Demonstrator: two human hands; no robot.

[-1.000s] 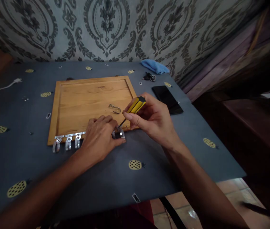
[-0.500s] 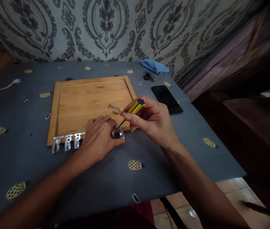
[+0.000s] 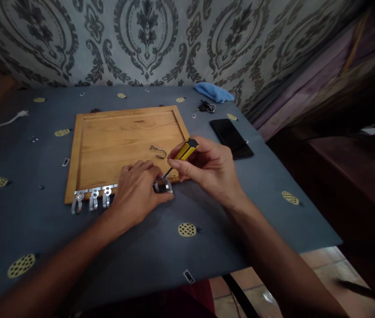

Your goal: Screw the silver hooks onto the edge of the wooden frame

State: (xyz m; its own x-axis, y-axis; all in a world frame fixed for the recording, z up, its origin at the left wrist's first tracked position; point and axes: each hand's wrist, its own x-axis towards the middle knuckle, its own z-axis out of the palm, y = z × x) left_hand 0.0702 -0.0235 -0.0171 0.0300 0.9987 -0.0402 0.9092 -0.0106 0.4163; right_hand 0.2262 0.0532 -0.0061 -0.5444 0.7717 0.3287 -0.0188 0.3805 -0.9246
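A framed wooden board lies flat on the table, with metal hooks in a row along its near edge. My right hand is closed around the yellow and black handle of a screwdriver. The screwdriver slants down to the left, its tip at the metal hook toward the board's right end. My left hand rests over the near edge, fingers on the board and thumb against that same hook. One loose hook lies on the board just beyond my hands.
On the patterned tablecloth, a black phone lies right of the board. Keys and a blue cloth sit behind it. At the left are a white cable and tiny pieces. A patterned wall covering rises behind.
The screwdriver handle and my right hand have shifted slightly left and down. My left hand stays at the same hook, and the board has not moved.
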